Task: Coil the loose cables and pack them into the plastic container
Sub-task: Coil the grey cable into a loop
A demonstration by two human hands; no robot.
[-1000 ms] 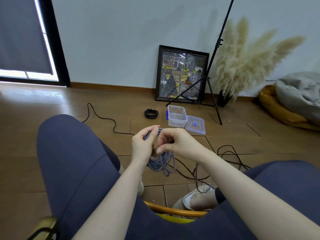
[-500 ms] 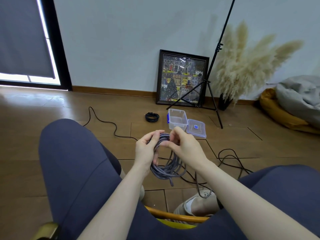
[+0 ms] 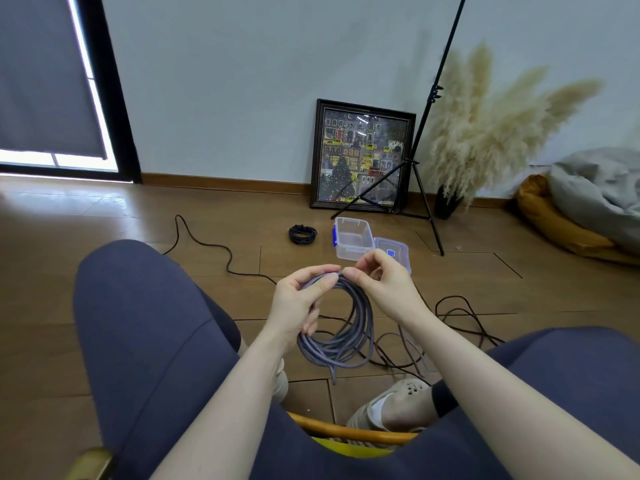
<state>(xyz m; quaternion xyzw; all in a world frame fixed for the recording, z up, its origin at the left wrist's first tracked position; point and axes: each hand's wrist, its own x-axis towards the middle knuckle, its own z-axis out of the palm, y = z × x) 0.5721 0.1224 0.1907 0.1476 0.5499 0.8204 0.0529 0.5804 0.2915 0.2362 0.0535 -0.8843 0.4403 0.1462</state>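
Note:
A grey braided cable (image 3: pixel 349 337) hangs in a round coil between my knees. My left hand (image 3: pixel 299 303) grips the coil's top and left side. My right hand (image 3: pixel 382 282) pinches the cable at the top of the coil, right beside the left thumb. A short loose end dangles below the coil. The clear plastic container (image 3: pixel 351 239) with blue clips stands open on the floor beyond my hands, its lid (image 3: pixel 393 252) lying next to it. A small black coiled cable (image 3: pixel 303 233) lies left of the container. A long loose black cable (image 3: pixel 214 245) runs across the floor.
More loose dark cable (image 3: pixel 460 317) tangles on the floor at the right, near my shoe (image 3: pixel 398 396). A tripod stand (image 3: pixel 420 188), a framed picture (image 3: pixel 362 155), pampas grass (image 3: pixel 491 133) and a beanbag (image 3: pixel 588 202) stand along the wall. I sit on a wooden chair (image 3: pixel 346 431).
The grey cable has gone from a tight bunch to a wide round coil hanging lower. My right hand moved up to the coil's top beside my left thumb.

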